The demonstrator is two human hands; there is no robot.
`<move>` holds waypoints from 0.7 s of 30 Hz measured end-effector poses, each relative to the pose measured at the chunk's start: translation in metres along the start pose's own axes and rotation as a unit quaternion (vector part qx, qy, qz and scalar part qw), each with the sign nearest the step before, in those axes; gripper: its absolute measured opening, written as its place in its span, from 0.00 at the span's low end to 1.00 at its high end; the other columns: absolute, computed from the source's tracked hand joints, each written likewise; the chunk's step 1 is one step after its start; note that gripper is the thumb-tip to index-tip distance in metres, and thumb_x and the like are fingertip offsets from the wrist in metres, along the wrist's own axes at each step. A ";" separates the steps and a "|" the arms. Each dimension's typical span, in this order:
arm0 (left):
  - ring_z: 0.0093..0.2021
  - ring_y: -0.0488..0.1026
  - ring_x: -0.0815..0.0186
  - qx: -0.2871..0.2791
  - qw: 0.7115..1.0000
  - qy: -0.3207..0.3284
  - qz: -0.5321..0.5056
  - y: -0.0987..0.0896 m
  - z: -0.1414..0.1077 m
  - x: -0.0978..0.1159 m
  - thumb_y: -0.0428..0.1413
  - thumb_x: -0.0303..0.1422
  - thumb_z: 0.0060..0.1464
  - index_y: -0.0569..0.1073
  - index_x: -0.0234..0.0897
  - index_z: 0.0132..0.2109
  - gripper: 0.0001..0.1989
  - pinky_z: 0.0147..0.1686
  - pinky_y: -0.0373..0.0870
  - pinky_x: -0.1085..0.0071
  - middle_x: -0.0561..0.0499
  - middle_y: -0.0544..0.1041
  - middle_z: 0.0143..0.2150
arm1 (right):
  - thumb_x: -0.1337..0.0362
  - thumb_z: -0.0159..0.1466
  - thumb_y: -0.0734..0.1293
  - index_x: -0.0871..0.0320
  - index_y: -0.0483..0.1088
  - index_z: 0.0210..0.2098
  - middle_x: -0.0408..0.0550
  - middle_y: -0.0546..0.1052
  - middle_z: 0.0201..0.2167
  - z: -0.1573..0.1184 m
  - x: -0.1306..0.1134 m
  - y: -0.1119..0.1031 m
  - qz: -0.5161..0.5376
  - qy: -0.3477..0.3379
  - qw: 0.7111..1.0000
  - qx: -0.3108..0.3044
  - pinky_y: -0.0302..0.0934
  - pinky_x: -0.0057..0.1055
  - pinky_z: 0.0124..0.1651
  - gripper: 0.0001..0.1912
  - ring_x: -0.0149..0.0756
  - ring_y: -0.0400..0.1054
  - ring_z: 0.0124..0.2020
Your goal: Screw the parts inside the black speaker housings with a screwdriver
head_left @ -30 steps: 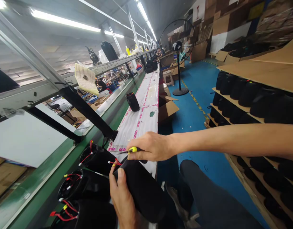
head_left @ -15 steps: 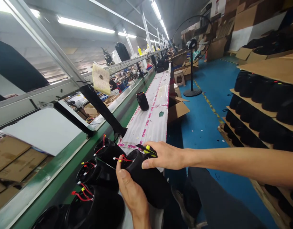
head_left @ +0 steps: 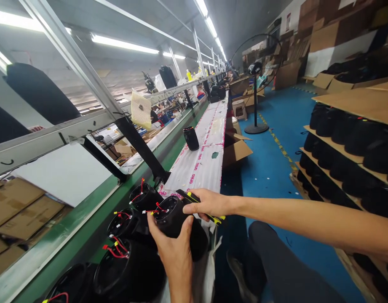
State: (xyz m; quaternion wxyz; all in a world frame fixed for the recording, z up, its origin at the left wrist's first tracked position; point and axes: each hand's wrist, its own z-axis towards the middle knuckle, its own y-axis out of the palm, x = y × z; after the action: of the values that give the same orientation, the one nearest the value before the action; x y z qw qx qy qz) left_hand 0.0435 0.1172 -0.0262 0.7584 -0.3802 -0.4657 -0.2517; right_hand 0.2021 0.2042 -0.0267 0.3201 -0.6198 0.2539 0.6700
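Note:
My left hand [head_left: 173, 248] is wrapped round a black cylindrical housing [head_left: 177, 216], with its thumb and fingers on the sides near the rim. Thin red wires with small white, yellow and red plugs stick out of the housing's open top. In my right hand [head_left: 209, 204] is a yellow and black utility knife [head_left: 185, 195], its dark tip pointing left above the rim. Close by on the left stand more such housings, among them one at the front [head_left: 130, 269] and a smaller-looking one behind [head_left: 145, 197], each with wires at its opening.
The bench is covered with white printed sheeting [head_left: 209, 147], where a single black housing [head_left: 191, 139] stands farther along. A green ledge [head_left: 95, 210] and dark posts [head_left: 143, 149] run on the left. Right are a floor fan [head_left: 255, 101], an open carton [head_left: 238, 151] and stacked layers of black housings [head_left: 348, 139].
The held housing has shifted left and stands more upright. My left thumb has moved to its near right side. The knife has turned, showing more of its yellow and black body.

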 end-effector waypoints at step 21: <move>0.55 0.74 0.46 -0.044 0.996 -0.053 0.057 0.028 0.000 0.009 0.69 0.45 0.42 0.59 0.40 0.67 0.47 0.54 0.70 0.50 0.39 0.75 0.55 | 0.58 0.74 0.58 0.58 0.68 0.48 0.46 0.77 0.36 -0.030 -0.053 -0.029 -0.692 -0.222 0.684 0.057 0.46 0.29 0.26 0.12 0.33 0.69 0.30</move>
State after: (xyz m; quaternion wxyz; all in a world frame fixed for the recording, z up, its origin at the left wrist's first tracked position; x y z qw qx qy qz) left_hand 0.0685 0.1333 -0.0276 0.7280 -0.4525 -0.4714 -0.2075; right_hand 0.2454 0.1953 0.0243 0.7745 -0.4333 -0.2879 0.3598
